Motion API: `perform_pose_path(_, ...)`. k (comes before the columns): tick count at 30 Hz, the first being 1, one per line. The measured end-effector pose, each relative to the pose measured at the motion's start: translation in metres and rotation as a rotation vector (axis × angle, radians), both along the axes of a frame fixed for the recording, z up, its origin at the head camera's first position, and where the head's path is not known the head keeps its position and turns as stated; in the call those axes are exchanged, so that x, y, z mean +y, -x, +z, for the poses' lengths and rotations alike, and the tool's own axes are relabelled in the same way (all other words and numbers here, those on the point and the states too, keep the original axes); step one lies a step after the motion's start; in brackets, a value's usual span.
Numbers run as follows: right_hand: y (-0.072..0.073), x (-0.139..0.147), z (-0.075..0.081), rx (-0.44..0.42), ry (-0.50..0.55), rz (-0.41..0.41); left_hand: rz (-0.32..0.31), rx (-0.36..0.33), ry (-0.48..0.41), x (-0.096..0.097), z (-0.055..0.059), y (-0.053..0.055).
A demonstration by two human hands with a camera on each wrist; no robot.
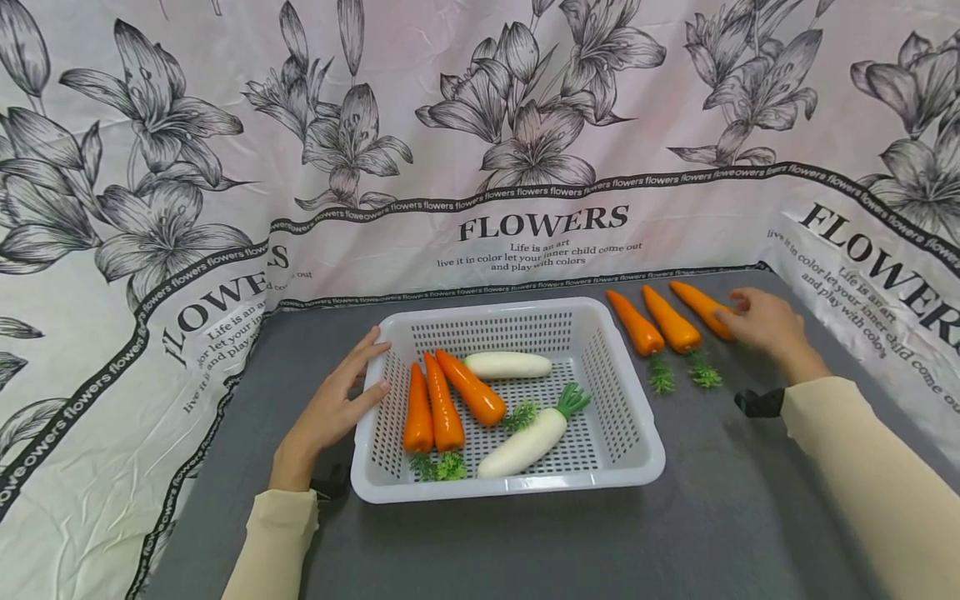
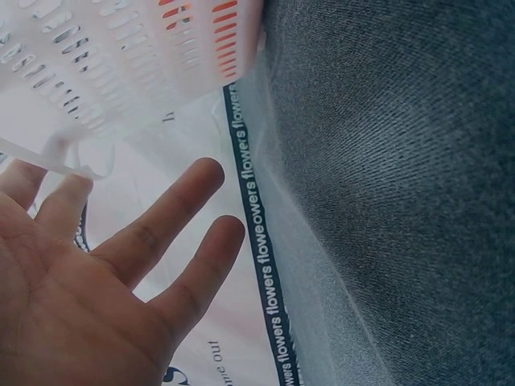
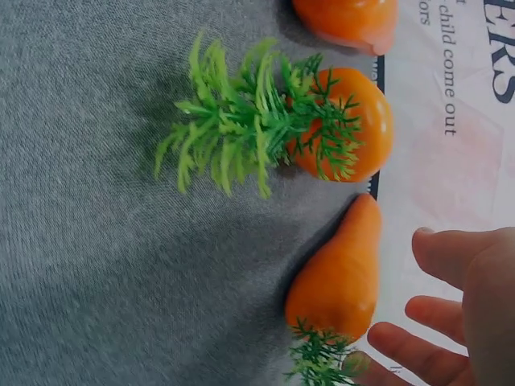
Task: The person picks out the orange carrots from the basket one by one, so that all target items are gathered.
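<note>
Head view: basket point(image 1: 585, 481) sits on grey table point(image 1: 510, 550) before flowered cloth point(image 1: 360, 258)

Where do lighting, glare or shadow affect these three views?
Head: even light, with a soft shadow on the table below the front of the basket; left wrist: the pale basket looks washed out and the left hand dim against the bright cloth; right wrist: a highlight on the middle carrot.
</note>
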State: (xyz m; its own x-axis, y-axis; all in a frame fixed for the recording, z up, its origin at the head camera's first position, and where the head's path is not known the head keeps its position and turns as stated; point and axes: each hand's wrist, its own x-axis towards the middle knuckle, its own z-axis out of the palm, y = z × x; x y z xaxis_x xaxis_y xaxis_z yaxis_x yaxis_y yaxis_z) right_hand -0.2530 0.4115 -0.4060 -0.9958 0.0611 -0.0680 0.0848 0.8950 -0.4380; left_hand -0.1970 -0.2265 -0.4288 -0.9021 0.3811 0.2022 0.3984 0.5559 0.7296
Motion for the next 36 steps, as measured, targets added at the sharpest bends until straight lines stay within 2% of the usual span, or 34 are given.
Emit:
perform_pose_path(2, 0.002, 0.002, 0.001, -0.006, -0.018, 0.006, 0.002, 0.001, -0.002, 0.0, 0.0, 0.0)
perform_pose_path(5, 0.004, 0.004, 0.001, -0.061, -0.058, 0.037, 0.004, -0.003, -0.002, 0.0, 0.0, 0.0)
perform_pose_path(9, 0.003, 0.006, -0.005, -0.108, -0.095, 0.058, 0.004, -0.005, 0.004, 0.0, 0.001, 0.0)
perform_pose_path(15, 0.001, -0.002, -0.017, -0.051, -0.082, 0.037, 0.001, -0.004, 0.008, 0.0, 0.001, 0.001)
perform_pose_path(21, 0.003, -0.007, -0.013, -0.084, -0.069, 0.073, -0.004, 0.005, 0.006, -0.001, 0.0, 0.0)
perform_pose_path(29, 0.001, -0.008, -0.011, -0.106, -0.063, 0.075, -0.01, 0.007, -0.004, -0.001, -0.003, 0.0)
perform_pose_path(36, 0.001, -0.01, -0.008, -0.051, -0.068, 0.04, -0.006, 0.005, -0.005, -0.001, -0.003, 0.001)
